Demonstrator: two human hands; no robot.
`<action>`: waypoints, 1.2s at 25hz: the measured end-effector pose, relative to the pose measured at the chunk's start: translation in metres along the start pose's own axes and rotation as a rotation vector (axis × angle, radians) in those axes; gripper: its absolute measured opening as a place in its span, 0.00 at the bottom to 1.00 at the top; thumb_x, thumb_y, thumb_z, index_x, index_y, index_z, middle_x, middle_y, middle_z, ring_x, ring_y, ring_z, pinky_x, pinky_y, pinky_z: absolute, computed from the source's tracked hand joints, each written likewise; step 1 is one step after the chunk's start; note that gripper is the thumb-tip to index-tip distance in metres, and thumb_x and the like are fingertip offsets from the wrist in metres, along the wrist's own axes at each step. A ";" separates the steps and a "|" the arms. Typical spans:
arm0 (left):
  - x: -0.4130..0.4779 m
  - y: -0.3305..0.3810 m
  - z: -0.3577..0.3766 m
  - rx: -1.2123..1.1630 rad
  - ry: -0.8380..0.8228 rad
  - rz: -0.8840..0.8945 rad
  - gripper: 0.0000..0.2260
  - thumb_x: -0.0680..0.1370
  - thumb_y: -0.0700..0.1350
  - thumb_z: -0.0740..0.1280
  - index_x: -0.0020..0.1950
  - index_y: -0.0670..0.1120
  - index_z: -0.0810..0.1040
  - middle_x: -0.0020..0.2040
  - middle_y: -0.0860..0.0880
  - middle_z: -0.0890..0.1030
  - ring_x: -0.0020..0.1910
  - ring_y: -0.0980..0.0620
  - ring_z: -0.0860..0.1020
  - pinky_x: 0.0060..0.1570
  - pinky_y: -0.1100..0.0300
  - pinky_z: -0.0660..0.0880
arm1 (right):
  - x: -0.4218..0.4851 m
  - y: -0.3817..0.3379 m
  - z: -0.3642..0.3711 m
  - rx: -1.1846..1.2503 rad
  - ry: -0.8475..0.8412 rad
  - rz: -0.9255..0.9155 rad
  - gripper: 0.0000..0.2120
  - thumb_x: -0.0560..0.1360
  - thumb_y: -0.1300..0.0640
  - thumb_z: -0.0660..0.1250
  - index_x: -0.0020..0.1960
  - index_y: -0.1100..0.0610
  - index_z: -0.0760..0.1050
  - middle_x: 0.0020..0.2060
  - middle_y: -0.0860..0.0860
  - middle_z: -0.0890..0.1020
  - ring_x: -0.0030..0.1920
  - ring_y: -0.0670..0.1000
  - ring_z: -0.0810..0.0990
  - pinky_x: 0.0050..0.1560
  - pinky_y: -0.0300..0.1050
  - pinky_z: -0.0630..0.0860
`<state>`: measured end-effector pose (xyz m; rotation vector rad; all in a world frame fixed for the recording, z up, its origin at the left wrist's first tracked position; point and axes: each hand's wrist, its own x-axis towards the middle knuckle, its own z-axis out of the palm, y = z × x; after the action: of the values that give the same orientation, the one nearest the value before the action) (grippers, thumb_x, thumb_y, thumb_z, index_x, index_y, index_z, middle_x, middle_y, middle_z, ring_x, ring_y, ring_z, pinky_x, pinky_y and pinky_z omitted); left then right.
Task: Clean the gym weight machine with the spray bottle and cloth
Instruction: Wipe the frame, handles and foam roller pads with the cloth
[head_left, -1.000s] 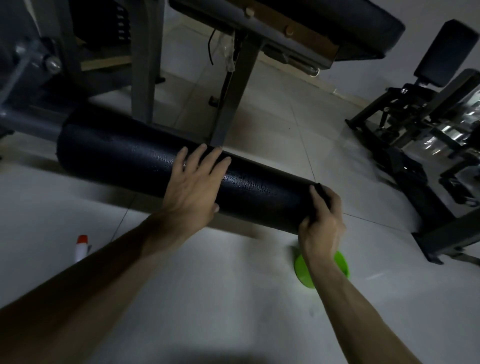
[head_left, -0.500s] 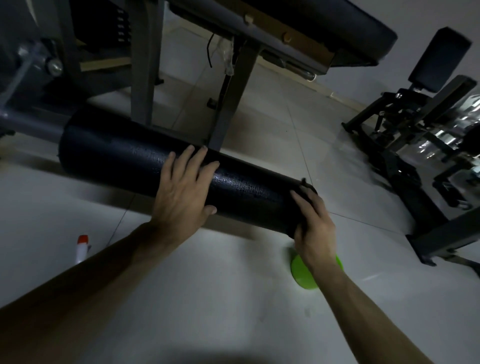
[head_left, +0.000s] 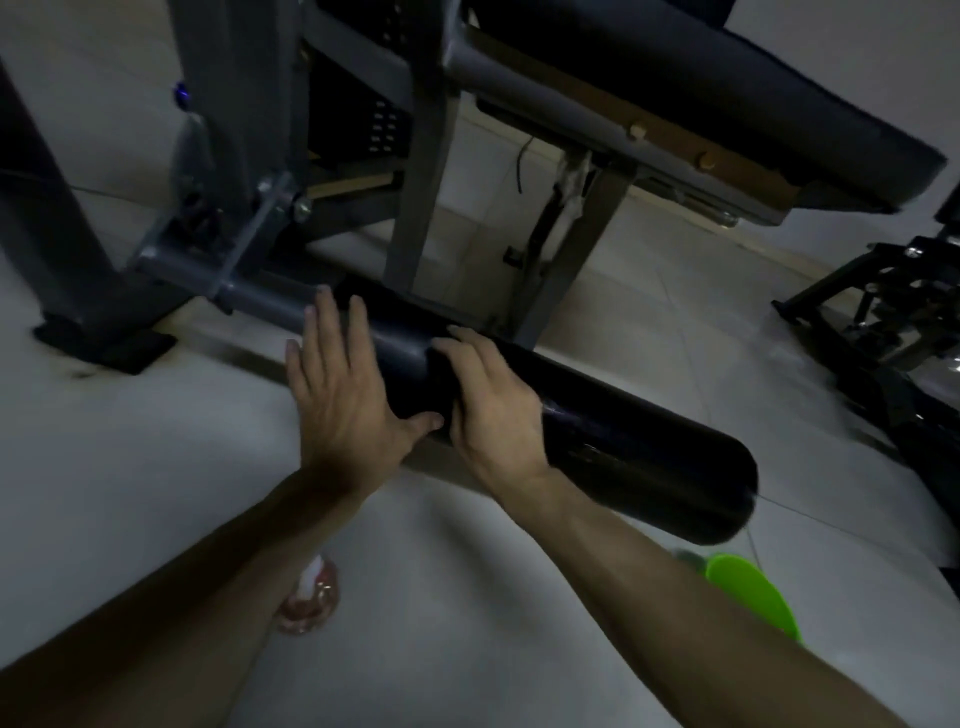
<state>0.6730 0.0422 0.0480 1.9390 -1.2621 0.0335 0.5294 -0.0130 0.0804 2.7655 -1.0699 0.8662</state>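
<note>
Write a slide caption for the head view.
Left hand rests on the black roller; right hand presses a dark cloth on it.

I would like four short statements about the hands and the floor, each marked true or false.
1. Both the left hand and the right hand rest on the black roller pad. True.
2. The left hand holds the spray bottle. False: it is on the floor, under the left forearm.
3. A green object lies on the floor near the pad's free end. True.
4. The left hand's fingers form a fist. False: they lie straight on the pad.
</note>
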 end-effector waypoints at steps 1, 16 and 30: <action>0.002 -0.009 -0.002 -0.069 0.010 -0.038 0.60 0.61 0.62 0.79 0.82 0.42 0.51 0.82 0.39 0.52 0.81 0.40 0.53 0.78 0.39 0.54 | 0.020 -0.014 0.010 0.024 -0.013 -0.053 0.25 0.72 0.65 0.68 0.69 0.58 0.77 0.71 0.57 0.75 0.67 0.59 0.78 0.63 0.54 0.79; 0.015 -0.057 -0.020 -0.512 -0.120 -0.195 0.42 0.68 0.44 0.81 0.78 0.53 0.65 0.73 0.50 0.68 0.70 0.49 0.71 0.66 0.56 0.71 | 0.018 0.004 -0.001 -0.034 0.035 -0.090 0.28 0.70 0.71 0.62 0.70 0.59 0.78 0.70 0.56 0.77 0.66 0.57 0.79 0.67 0.50 0.77; 0.023 -0.046 -0.029 -0.613 -0.141 -0.307 0.40 0.68 0.41 0.82 0.75 0.56 0.68 0.69 0.50 0.66 0.63 0.53 0.72 0.65 0.66 0.65 | -0.010 0.032 -0.019 -0.056 -0.025 -0.231 0.20 0.85 0.64 0.52 0.69 0.61 0.79 0.71 0.56 0.76 0.75 0.56 0.72 0.71 0.59 0.73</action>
<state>0.7311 0.0516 0.0492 1.5827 -0.9029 -0.5876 0.4942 -0.0264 0.0867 2.7873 -0.7439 0.7618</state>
